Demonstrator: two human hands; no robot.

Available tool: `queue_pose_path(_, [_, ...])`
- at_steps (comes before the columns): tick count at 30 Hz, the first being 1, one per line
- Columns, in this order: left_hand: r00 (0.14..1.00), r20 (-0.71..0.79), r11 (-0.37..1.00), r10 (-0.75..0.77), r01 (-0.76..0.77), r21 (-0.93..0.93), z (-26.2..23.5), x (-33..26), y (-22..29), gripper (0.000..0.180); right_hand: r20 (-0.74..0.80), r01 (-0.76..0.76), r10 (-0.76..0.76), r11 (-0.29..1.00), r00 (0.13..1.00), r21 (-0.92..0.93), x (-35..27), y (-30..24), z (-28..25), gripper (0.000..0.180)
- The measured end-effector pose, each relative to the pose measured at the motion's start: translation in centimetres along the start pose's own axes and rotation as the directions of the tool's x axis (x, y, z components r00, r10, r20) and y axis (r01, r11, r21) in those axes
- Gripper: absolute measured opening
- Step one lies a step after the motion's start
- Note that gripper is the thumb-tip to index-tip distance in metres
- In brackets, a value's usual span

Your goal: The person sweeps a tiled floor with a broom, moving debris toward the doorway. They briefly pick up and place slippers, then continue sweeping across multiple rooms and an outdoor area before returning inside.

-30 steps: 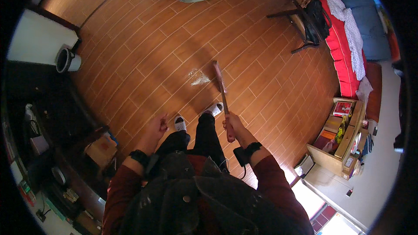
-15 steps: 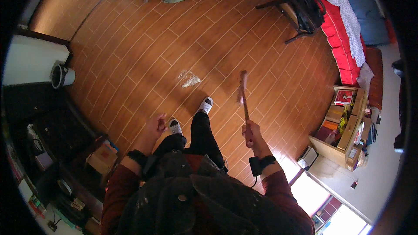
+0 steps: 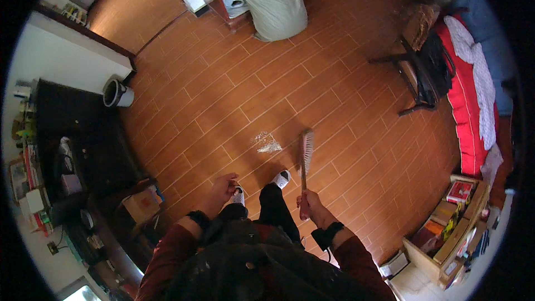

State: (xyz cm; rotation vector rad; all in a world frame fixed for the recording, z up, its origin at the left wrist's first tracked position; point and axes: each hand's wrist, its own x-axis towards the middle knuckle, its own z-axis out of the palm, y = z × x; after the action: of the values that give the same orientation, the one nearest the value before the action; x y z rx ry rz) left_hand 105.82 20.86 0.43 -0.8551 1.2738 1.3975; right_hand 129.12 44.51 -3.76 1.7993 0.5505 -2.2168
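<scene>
My right hand (image 3: pixel 315 207) is wrapped round the handle of a long-handled bed brush (image 3: pixel 306 153), held upright in front of me with its pale bristles turned to the right. Just left of the brush, a small patch of white powder or crumbs (image 3: pixel 270 146) lies scattered on the brown tiled floor (image 3: pixel 223 100). My left hand (image 3: pixel 223 187) hangs above my left foot, holding nothing, its fingers loosely bent and a little apart. Beyond my hands, both my feet show in light slippers (image 3: pixel 282 178) close to the powder.
A bin (image 3: pixel 118 95) stands by the left wall, near a dark cabinet (image 3: pixel 89 134) and a cardboard box (image 3: pixel 141 206). Far ahead sits a stuffed pale sack (image 3: pixel 276 8). At right are a wooden chair (image 3: pixel 415 72), a red-covered seat (image 3: pixel 465 117) and an open drawer unit (image 3: pixel 446 228).
My view has tilted up and shifted, so the room sits lower and further right. The brush has come nearer the powder, its bristles now facing right. My left hand's fingers have loosened slightly.
</scene>
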Motion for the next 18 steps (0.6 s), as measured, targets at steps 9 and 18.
queue_pose_path(9, [0.986, -0.156, 0.991, 0.056, -0.075, -0.114, 1.2, -0.9, 1.2, 0.018, 0.110, 0.156, -0.122, 0.904, 0.986, -0.399, -4.3, -9.6, -0.5, 0.016])
queue_pose_path(18, [0.990, -0.138, 0.972, 0.002, -0.034, -0.231, -4.7, -0.6, -1.4, 0.017, 0.189, 0.456, -0.480, 0.535, 0.857, -0.711, 10.6, -16.6, 7.9, 0.018])
